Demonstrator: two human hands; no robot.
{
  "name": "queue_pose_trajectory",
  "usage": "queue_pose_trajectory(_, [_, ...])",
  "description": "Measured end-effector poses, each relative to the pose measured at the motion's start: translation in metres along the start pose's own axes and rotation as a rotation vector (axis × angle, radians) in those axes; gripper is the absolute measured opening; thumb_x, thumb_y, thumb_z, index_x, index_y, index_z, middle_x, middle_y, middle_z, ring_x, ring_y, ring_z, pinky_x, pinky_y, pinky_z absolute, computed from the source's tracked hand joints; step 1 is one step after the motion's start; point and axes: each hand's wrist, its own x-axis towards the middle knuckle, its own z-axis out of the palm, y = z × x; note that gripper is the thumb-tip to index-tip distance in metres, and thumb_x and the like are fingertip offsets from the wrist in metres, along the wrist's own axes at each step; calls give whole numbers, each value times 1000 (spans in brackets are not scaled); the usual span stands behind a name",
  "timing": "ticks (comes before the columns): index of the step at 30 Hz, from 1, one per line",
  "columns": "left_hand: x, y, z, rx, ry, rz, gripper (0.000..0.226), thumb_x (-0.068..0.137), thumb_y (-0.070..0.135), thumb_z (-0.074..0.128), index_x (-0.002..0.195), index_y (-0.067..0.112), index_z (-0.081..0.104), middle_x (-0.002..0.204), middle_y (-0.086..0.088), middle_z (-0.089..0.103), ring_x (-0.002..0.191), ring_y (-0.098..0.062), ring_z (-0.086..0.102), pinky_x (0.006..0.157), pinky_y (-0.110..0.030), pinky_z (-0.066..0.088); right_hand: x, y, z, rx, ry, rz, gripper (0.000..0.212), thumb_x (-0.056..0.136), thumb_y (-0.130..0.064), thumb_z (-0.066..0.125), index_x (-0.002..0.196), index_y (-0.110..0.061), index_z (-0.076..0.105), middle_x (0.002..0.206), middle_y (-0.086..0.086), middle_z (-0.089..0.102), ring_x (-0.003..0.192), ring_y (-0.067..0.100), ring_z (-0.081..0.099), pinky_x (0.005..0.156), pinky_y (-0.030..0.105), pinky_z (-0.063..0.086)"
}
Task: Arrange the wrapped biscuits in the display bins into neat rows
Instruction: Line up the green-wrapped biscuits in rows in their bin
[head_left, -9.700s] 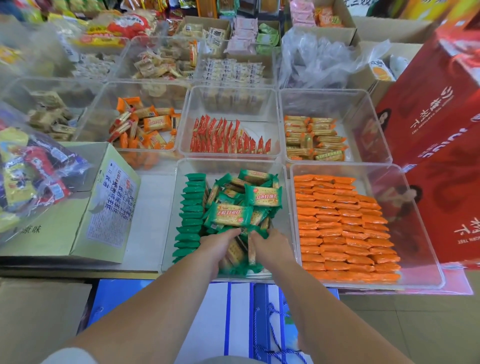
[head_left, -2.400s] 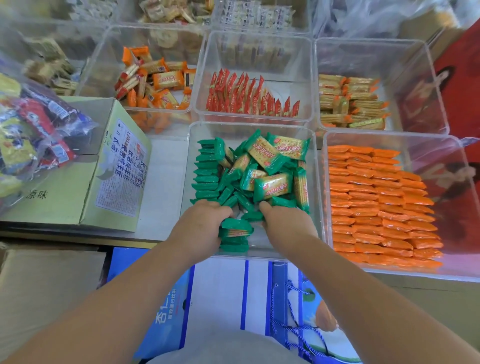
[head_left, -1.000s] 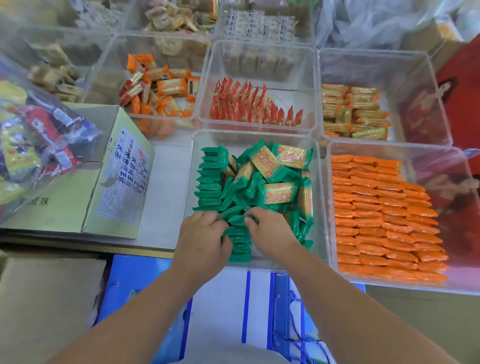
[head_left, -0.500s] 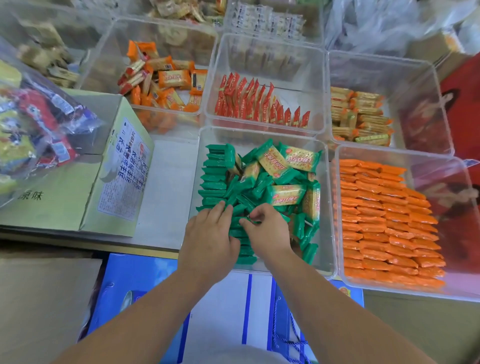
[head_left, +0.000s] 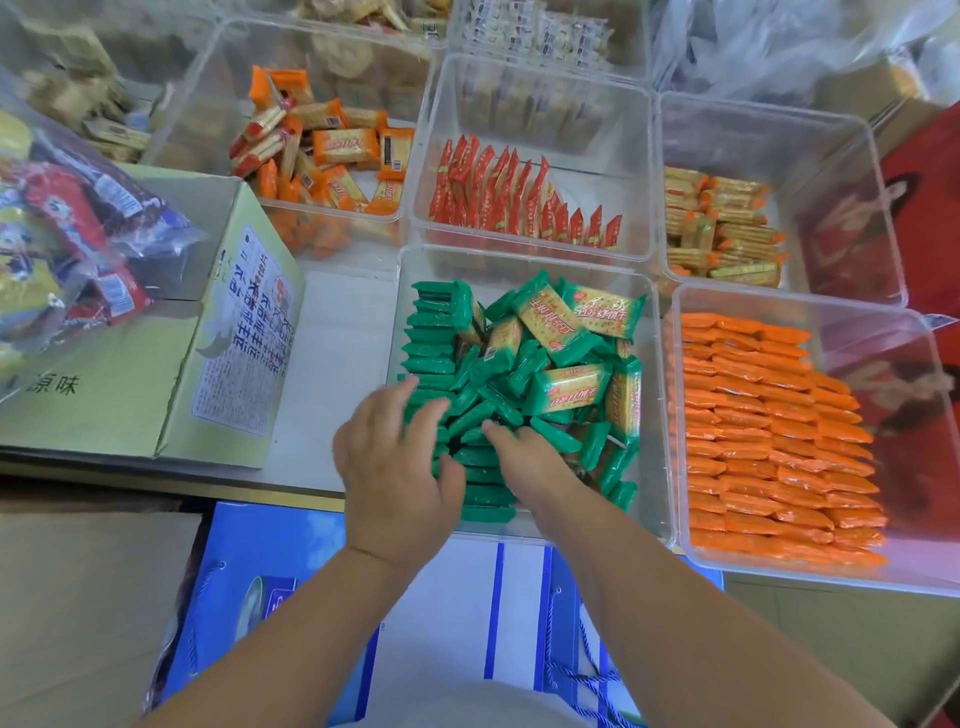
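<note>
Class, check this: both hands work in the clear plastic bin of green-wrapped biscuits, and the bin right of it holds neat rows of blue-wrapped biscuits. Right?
No. The head view shows those rows are orange-wrapped biscuits, not blue. The left hand and right hand do work among the green-wrapped biscuits.

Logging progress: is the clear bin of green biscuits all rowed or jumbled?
Partly jumbled: one neat row of green-wrapped biscuits lines the left wall of the clear plastic bin; the rest lie heaped at angles.

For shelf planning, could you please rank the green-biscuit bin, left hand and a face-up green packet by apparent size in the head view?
1. green-biscuit bin
2. left hand, nearer the camera
3. face-up green packet
</note>
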Motion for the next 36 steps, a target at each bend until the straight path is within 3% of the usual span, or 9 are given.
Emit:
queue_pose_trajectory(3, [5,-12,-3,-47,-144,-353,75,83,36,66,149,18,35,153,-12,39,133,-35,40,104,-53,36,3,-1,-4,242,-66,141,60,96,-63,42,133,-17,55,123,9,66,111,33,64,96,55,54])
queue_pose_trajectory(6, [9,-22,1,-243,-297,-519,76,87,34,64,151,21,26,138,-7,54,107,-32,57,91,-48,50,5,3,-2,234,-54,172,54,98,-56,44,125,-12,61,129,22,63,119,40,61,99,63,50])
queue_pose_trajectory(13, [9,-19,3,-245,-218,-448,50,84,28,62,128,23,39,103,12,51,86,-25,60,71,-39,51,7,0,4,173,-58,68,39,98,-56,50,106,-20,62,116,16,69,107,34,67,93,53,56])
queue_pose_trajectory(16, [8,-21,5,-261,-209,-447,49,84,27,62,128,24,39,101,13,51,88,-23,59,70,-36,48,12,-1,6,161,-56,92,51,98,-58,47,122,-15,60,118,15,68,109,34,66,98,57,53])
queue_pose_trajectory(20, [7,-21,4,-275,-215,-449,56,81,32,58,132,25,35,106,7,57,96,-25,58,74,-40,51,14,2,15,100,-21,49,65,98,-64,44,131,-9,55,120,13,65,110,33,63,102,52,50])
queue_pose_trajectory(25, [7,-21,1,-169,-241,-392,95,84,36,66,158,22,9,150,-7,37,129,-27,42,100,-48,44,16,0,15,-41,141,-55,63,95,-62,52,130,-9,53,98,2,59,88,23,58,72,34,47])
queue_pose_trajectory(29, [6,-18,-4,21,-198,-159,77,84,41,67,151,18,36,158,-15,28,141,-35,31,111,-55,32,14,3,6,-16,253,-177,72,89,-58,65,145,-21,42,101,-13,60,79,7,57,61,24,45])
queue_pose_trajectory(31, [8,-18,-6,50,-192,-90,69,83,41,68,144,15,47,157,-17,31,143,-37,31,114,-58,30,15,6,1,9,250,-191,72,90,-57,64,149,-21,42,112,-10,63,90,14,62,71,28,49])
queue_pose_trajectory(36, [35,-12,-10,80,-149,123,59,81,35,65,133,8,59,144,-15,51,133,-36,46,108,-55,38,16,6,-3,25,291,-221,56,89,-53,69,130,-20,48,105,-7,60,81,9,59,73,29,45])
